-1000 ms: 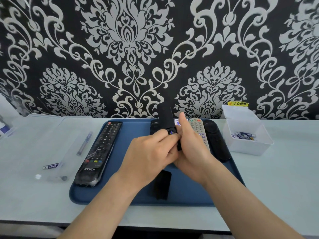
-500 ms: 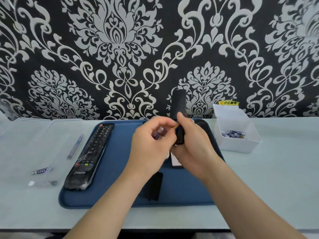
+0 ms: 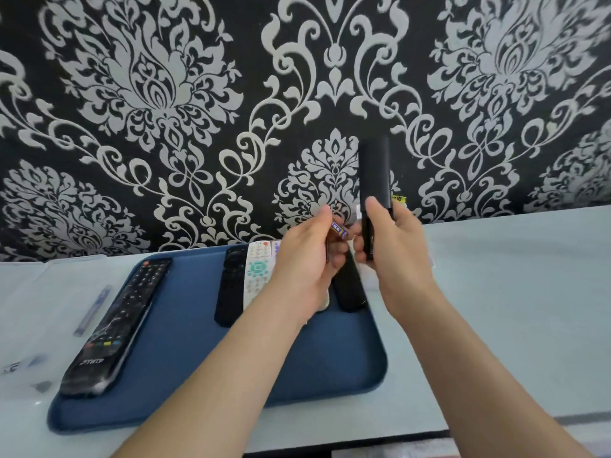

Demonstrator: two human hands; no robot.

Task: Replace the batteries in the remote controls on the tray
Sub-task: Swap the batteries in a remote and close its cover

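My right hand grips a slim black remote and holds it upright above the far edge of the blue tray. Just to its left, my left hand pinches a small purple and yellow battery between thumb and fingers. On the tray lie a long black remote at the left, a black remote, a white remote with green keys, and another black remote partly under my hands.
A clear plastic box lid with a thin pen-like stick and small bits lies left of the tray. The patterned wall stands right behind the pale table. A yellow label peeks out behind the held remote.
My left hand has come away from the remote with the battery in its fingers. Both hands and the held remote have risen and shifted right in view as my head turned.
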